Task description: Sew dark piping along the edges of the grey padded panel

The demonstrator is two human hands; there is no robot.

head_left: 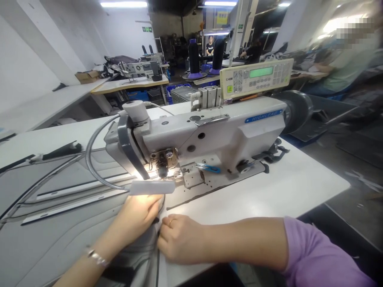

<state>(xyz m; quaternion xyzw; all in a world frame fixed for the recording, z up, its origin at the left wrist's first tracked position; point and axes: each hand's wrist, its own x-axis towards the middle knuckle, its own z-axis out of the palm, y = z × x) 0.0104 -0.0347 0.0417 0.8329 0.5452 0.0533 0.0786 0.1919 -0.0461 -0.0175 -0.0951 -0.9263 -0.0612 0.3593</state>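
A bare left hand (141, 211) points forward from a slanting forearm (112, 241), the bare right hand (181, 239) curled nearby.

Grey fabric (74, 227) with dark edging and curving lines lies spread out beside the sewing machine (215, 133).

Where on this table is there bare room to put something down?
Widest bare patch: the white tabletop between the machine and the right forearm, toward its right end. Crowded: the left side, with grey fabric, lamp and left hand; the right hand is at the fabric's edge. Blue snips lie on the machine's bed.
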